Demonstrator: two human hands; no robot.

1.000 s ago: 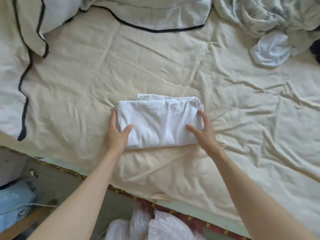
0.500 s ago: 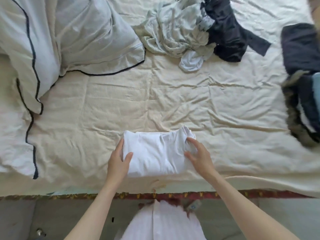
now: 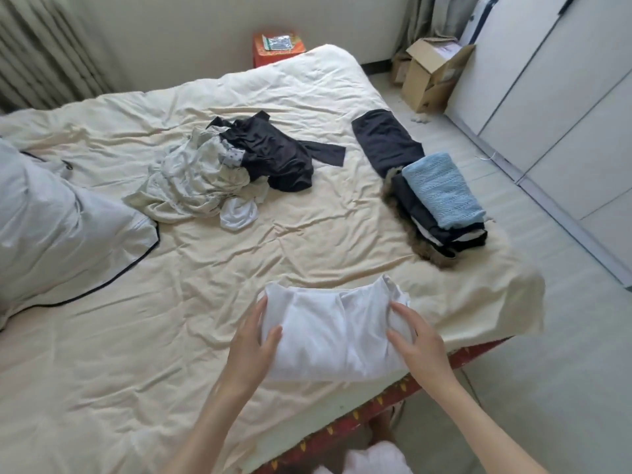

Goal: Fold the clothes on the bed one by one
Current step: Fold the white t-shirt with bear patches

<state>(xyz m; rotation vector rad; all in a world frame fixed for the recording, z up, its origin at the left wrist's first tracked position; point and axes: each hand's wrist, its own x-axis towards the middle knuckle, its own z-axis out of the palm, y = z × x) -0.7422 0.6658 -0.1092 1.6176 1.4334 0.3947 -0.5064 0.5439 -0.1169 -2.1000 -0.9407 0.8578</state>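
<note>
Both hands, left hand [image 3: 251, 350] and right hand [image 3: 419, 347], grip the folded white cotton garment [image 3: 330, 331] at the bed's [image 3: 102, 371] near edge; folded stack [image 3: 441, 206] done, crumpled pile [image 3: 225, 176] left

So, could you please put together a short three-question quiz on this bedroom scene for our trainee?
1. True or false: both the left hand and the right hand grip the folded white cotton garment.
2. What lies on top of the stack of folded dark clothes? A) light blue knitted garment B) a red towel C) a pillow
3. Fill in: the unfolded heap of pale and black clothes lies beside the white ____ with dark piping.

Key: 1 true; 2 A; 3 pillow.
</note>
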